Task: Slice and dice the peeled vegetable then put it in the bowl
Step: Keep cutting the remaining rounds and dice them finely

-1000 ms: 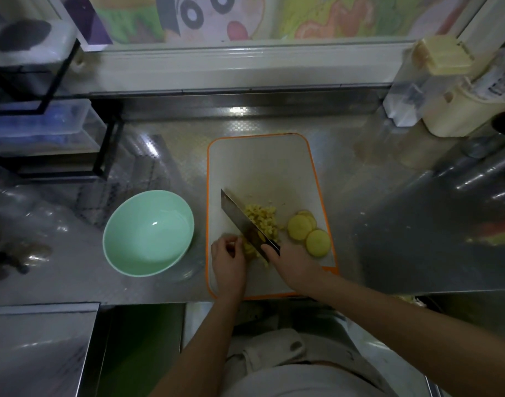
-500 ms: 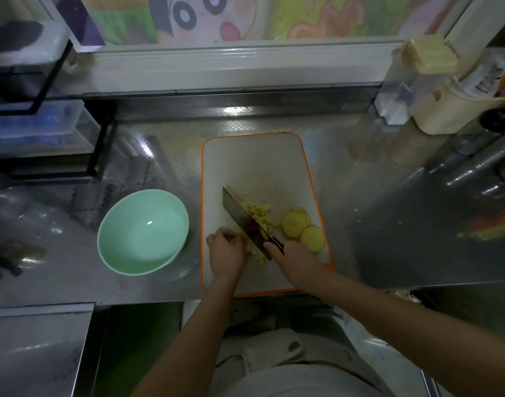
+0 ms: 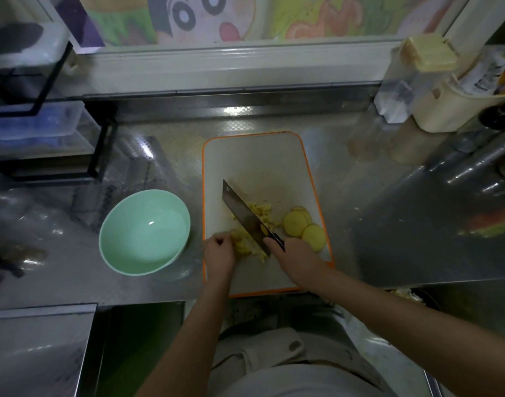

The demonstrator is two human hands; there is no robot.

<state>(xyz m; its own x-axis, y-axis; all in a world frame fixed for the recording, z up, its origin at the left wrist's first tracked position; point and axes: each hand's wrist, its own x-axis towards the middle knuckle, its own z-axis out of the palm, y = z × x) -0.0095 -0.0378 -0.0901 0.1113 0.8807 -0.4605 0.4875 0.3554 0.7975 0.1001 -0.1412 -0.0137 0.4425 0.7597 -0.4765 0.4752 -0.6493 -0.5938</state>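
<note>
- On the worktop (image 3: 360, 224), the board (image 3: 259, 161) lies with its near edge right at the lip. Hard chopping could skid it on the shiny steel.
- Knife (image 3: 242, 213): the right grip (image 3: 295, 257) is clenched round the handle. The blade slants across the board, edge down in the vegetable (image 3: 244, 245) and just beside the left knuckles, so a slip could nick them.
- Left grip (image 3: 219, 252): curled over the uncut vegetable left of the blade, pinning it. I judge the fingers lose room as that piece shortens.
- Slices (image 3: 295, 223): a few overlapping rounds near the board's right edge, not yet diced. A careless sweep could push them off.
- Dice (image 3: 261, 210): a small heap right of the blade, mid-board. Bits may scatter, and one seems to cling to the blade.
- Boxes (image 3: 30, 130): clear, on the rack at far left; contents too blurred to tell.
- Bowl (image 3: 144, 233): pale green, near the board's left edge with a narrow gap between — no vegetable in it yet, and dice could drop into that gap during transfer.
- Tub (image 3: 451, 107): cream, back right, with packets standing in it.
- Jar (image 3: 411, 81): clear with a cream lid, beside the tub; contents unclear.
</note>
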